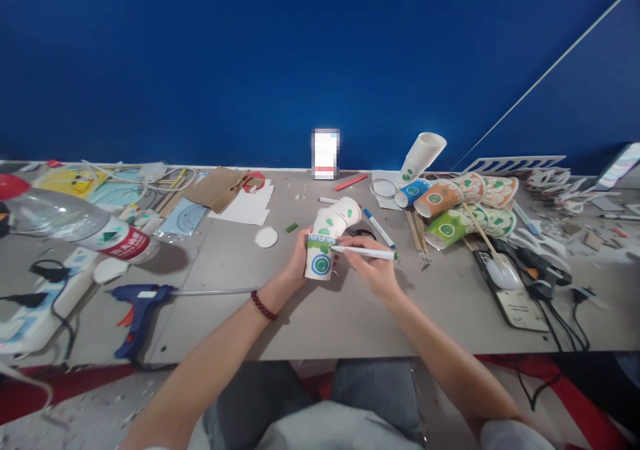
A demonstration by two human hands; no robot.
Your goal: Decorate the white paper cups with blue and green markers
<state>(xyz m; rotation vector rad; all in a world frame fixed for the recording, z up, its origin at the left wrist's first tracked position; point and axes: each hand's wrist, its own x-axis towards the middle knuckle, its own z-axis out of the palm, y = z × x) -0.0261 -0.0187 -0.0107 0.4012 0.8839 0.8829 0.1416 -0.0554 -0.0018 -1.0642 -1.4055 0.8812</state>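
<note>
My left hand [299, 261] is wrapped round a paper cup [320, 258] with a blue ring and green colouring on its side. That cup is joined to further white cups with green prints [345, 213], which bend away to the upper right. Between the fingers of my right hand [373, 267] is a white marker [370, 253] with a green end at the right. Its tip meets or nearly meets the coloured cup's side; exact contact is too small to tell. Beyond my right hand lies a blue-capped marker [379, 229]. A white paper disc [267, 237] rests left of the cups.
A blue glue gun [143, 310], a large bottle [85, 227] and a power strip [55, 303] lie at left. Coloured cups [445, 200], a leaning cup stack [423, 157], a phone [517, 303] and a dark glue gun [540, 267] occupy the right. A lit screen [325, 153] stands behind.
</note>
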